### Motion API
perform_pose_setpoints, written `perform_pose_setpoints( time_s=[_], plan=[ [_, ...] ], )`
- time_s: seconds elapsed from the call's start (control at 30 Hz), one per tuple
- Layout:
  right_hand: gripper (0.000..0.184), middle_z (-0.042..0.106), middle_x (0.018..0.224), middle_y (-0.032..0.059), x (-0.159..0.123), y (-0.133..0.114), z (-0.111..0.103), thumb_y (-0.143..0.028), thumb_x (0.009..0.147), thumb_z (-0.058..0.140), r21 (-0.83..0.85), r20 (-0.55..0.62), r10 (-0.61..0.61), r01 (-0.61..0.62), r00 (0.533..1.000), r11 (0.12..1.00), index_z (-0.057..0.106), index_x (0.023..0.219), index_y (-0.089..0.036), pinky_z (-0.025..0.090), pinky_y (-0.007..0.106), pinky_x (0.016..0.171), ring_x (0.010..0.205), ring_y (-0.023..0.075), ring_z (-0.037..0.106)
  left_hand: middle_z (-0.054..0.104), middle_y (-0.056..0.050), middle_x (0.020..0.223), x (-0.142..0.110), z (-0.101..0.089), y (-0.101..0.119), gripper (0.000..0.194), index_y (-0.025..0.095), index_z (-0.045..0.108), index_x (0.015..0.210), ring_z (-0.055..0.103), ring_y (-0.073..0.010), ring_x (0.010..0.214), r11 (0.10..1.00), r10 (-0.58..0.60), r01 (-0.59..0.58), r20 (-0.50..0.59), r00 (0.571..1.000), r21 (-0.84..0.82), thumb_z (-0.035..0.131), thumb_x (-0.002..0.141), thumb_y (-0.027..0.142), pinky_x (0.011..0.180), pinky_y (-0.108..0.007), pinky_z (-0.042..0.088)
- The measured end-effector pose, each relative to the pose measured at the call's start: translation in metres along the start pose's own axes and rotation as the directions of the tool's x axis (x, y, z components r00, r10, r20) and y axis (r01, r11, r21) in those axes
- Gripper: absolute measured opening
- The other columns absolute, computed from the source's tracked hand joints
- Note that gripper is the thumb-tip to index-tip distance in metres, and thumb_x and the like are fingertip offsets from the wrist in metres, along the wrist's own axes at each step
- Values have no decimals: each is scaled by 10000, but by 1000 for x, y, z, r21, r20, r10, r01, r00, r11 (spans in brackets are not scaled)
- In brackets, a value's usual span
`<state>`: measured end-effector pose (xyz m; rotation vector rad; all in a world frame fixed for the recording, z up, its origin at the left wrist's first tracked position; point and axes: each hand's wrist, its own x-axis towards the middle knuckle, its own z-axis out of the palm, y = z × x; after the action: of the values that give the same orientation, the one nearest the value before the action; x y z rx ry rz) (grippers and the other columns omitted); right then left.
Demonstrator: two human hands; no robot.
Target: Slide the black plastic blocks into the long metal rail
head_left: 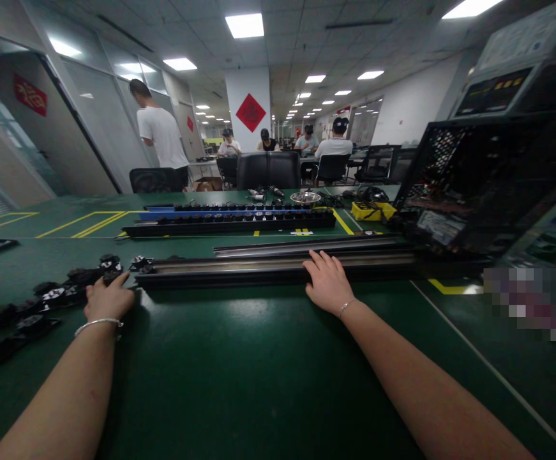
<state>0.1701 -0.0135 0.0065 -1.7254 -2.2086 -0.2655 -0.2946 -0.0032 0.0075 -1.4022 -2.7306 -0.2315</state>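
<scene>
A long black rail [239, 278] with a metallic channel lies across the green table in front of me. My right hand [328, 281] rests over its near edge and top, fingers stretched out and slightly apart. At the rail's left end, my left hand [109, 298] has its fingers closed around a small black part [111, 277]. Its underside is hidden by the hand. Another small black-and-silver part [141, 263] sits right at the rail's end. Several similar black parts [52, 294] are strewn in a row to the left.
A second thin rail [306, 245] lies just behind. Farther back are black and blue rails [239, 220] filled with small parts, a metal bowl [305, 197] and a yellow tray [371, 211]. An open computer case [469, 185] stands at right. People sit and stand beyond the table.
</scene>
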Motion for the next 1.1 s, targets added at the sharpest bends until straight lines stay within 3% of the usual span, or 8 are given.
perform_pose_setpoints(
  time_s=[0.13,0.3,0.43,0.53,0.7,0.8,0.97,1.1],
  plan=[
    [455,358,1445,107,0,1,0,-199,739,506,-15,-7,-5,5,1000,1000,537,1192,-187,173,460,1086,1337,280,258,229,-19,1510,-6,3,-1,561,343,475,1272,108,-361,1378,968,-148,150,24,989,-204,470,711,365,1006,-553,265],
    [455,360,1443,107,0,1,0,-200,737,507,-16,-3,-1,1,1000,1000,537,1191,-192,178,465,1084,1335,283,264,167,-34,1524,-14,-6,6,460,288,568,1180,66,-391,1376,940,-157,131,-60,986,-316,469,738,366,1038,-583,186],
    [450,363,1440,108,0,0,0,-202,736,503,-19,-7,-2,2,1000,1000,540,1185,-189,178,466,1083,1333,285,267,201,-91,1518,-29,-27,37,441,147,576,1147,108,-406,1364,940,0,-127,-373,928,-316,455,755,310,1053,-587,186],
    [453,362,1441,112,0,-1,-1,-201,734,505,-18,-11,1,-1,1000,1000,541,1185,-187,177,463,1081,1333,284,266,261,-95,1497,-53,-37,84,409,106,568,1143,142,-325,1380,875,260,-429,-532,806,-222,403,795,242,1104,-490,185],
    [475,359,1445,113,-1,0,-1,-186,726,506,-10,-8,-5,4,1000,1000,534,1201,-188,178,458,1080,1335,271,266,304,-125,1478,-118,-26,184,424,153,539,1222,164,-292,1387,653,675,-735,-301,674,-181,384,869,331,1097,-478,233],
    [456,381,1437,96,-2,3,-1,-222,734,517,-2,-21,-27,27,999,1000,548,1189,-195,199,435,1075,1322,258,295,350,-59,1464,-151,-10,226,458,297,485,1289,248,-294,1362,594,750,-777,-205,629,-208,369,875,455,1059,-541,265],
    [321,577,1259,11,3,29,-11,-311,858,424,-24,-133,35,-38,991,999,583,1132,-261,284,315,1022,1191,165,455,448,-60,1399,-169,6,242,503,333,475,1303,324,-295,1321,595,727,-782,-293,622,-184,279,886,532,1069,-588,163],
    [421,518,1263,208,-4,86,-27,-258,874,341,-107,-327,304,-354,895,929,534,1198,-71,326,362,938,1174,253,446,459,-41,1393,-166,7,237,480,348,485,1295,334,-273,1317,575,739,-799,-308,599,-176,301,885,518,1082,-540,181]
  ],
)
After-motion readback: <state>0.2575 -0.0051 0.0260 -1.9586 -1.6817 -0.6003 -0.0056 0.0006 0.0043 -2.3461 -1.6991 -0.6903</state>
